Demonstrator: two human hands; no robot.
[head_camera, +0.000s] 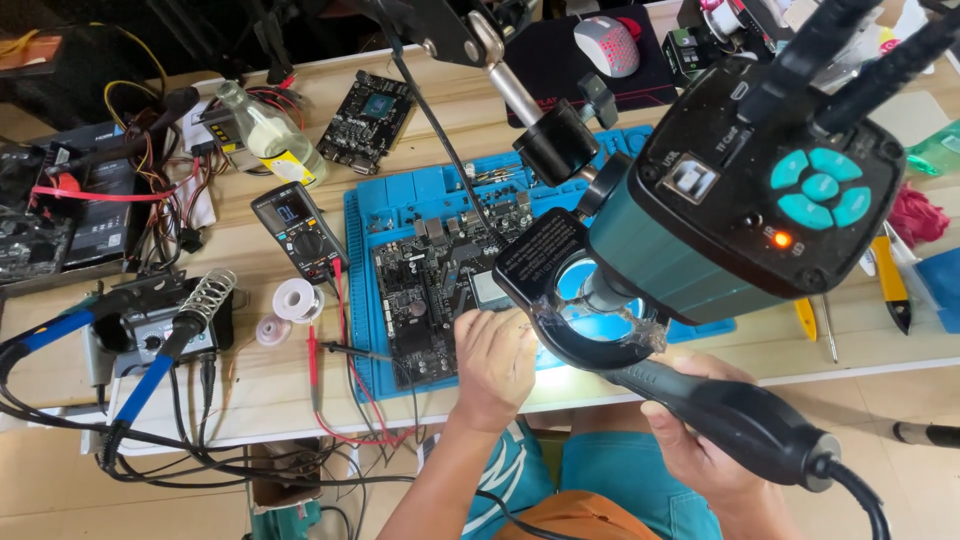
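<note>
Two bare hands are in view, the left hand and the right hand. Two black printed circuit boards show: one large board on the single blue silicone work mat, one smaller board on the wooden bench. There is one black digital multimeter, one clear glass bottle with yellow label, two white solder reels, one grey and red computer mouse, and one teal microscope camera.
</note>
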